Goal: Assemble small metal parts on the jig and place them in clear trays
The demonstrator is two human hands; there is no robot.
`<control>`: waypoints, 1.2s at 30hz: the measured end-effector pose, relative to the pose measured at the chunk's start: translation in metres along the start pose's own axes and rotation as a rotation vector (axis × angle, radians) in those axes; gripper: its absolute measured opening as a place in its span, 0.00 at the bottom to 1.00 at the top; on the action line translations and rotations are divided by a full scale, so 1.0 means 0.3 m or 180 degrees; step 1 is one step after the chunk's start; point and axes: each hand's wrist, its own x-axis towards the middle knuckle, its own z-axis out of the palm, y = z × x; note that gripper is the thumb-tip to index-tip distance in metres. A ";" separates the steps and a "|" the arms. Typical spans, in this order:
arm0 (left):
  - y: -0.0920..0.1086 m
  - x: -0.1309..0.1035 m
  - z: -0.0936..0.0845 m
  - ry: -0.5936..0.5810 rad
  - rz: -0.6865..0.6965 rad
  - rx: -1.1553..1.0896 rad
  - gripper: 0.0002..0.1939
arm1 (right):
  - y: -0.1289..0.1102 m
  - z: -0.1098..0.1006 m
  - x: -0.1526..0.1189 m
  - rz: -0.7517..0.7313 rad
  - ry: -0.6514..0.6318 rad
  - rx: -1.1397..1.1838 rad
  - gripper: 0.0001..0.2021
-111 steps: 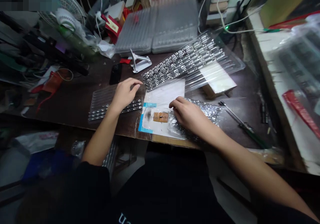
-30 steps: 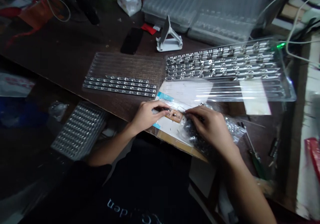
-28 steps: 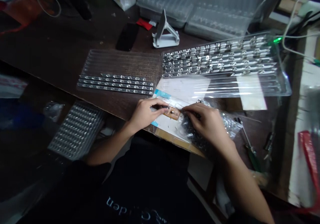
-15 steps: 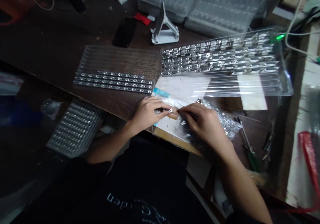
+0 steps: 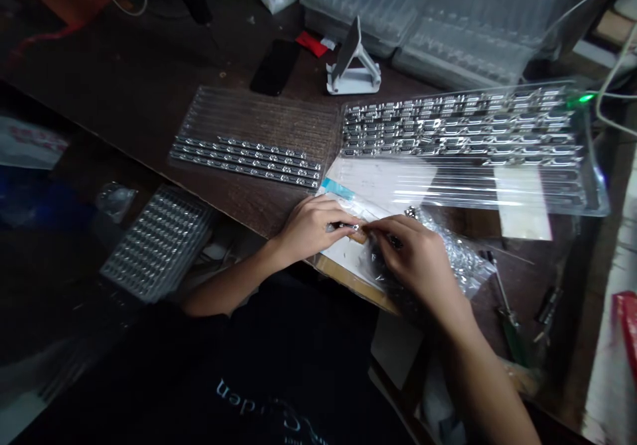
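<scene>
My left hand is closed, pinching a small metal D-sub connector between thumb and fingers, over a small orange-brown block. Close by on the right, my right hand has its thumb and forefinger pressed together at the connector's end; what they pinch is too small to make out. A dark bit with a metal glint shows under its curled fingers. Beneath both hands lies white paper. Beside and partly under the right hand is a clear plastic bag of small shiny metal parts.
A clear tray holds several connector rows; a larger tray at right holds more. Behind are a phone, a white stand and stacked clear trays. A green-handled screwdriver lies right; filled trays stand lower left.
The whole view has shifted, so the scene sits further right and slightly lower. Both hands keep nearly the same pose, the right fingertips still close to the left hand's connector.
</scene>
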 end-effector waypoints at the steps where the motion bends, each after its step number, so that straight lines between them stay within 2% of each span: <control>1: -0.001 -0.001 0.002 0.0000 0.0018 0.0000 0.05 | -0.001 0.006 0.000 0.0003 0.0065 -0.0099 0.12; 5: 0.000 -0.004 0.008 0.0052 0.0135 0.0036 0.05 | -0.005 0.036 0.008 -0.0094 0.0257 -0.0472 0.11; 8: 0.002 -0.009 0.005 0.0367 0.0168 -0.0003 0.04 | -0.006 0.055 0.018 -0.0275 0.0271 -0.0420 0.10; 11: 0.000 -0.025 -0.004 0.0655 -0.0095 0.0108 0.04 | -0.015 0.062 0.022 -0.0504 0.0176 -0.0279 0.11; 14: -0.008 -0.048 -0.014 0.0555 -0.0255 0.0413 0.05 | -0.035 0.065 0.019 -0.0805 0.0075 -0.0637 0.11; 18: -0.018 -0.072 -0.037 0.0241 -0.0152 0.0411 0.07 | -0.062 0.072 0.016 -0.0989 -0.0010 -0.1218 0.13; 21: -0.013 -0.073 -0.054 0.0145 -0.0123 0.0331 0.06 | -0.059 0.061 0.016 -0.0879 -0.0105 -0.1108 0.13; 24: 0.006 -0.054 -0.050 0.0428 -0.0142 0.0324 0.06 | -0.029 0.024 0.009 -0.0436 0.0084 -0.0909 0.13; 28: 0.043 -0.017 -0.012 0.0663 0.0034 0.0147 0.05 | 0.006 -0.019 -0.002 0.0120 0.0222 -0.0887 0.11; 36: 0.068 0.016 0.042 0.0538 0.0024 -0.0035 0.03 | -0.015 0.009 0.028 -0.0025 -0.0202 -0.0897 0.10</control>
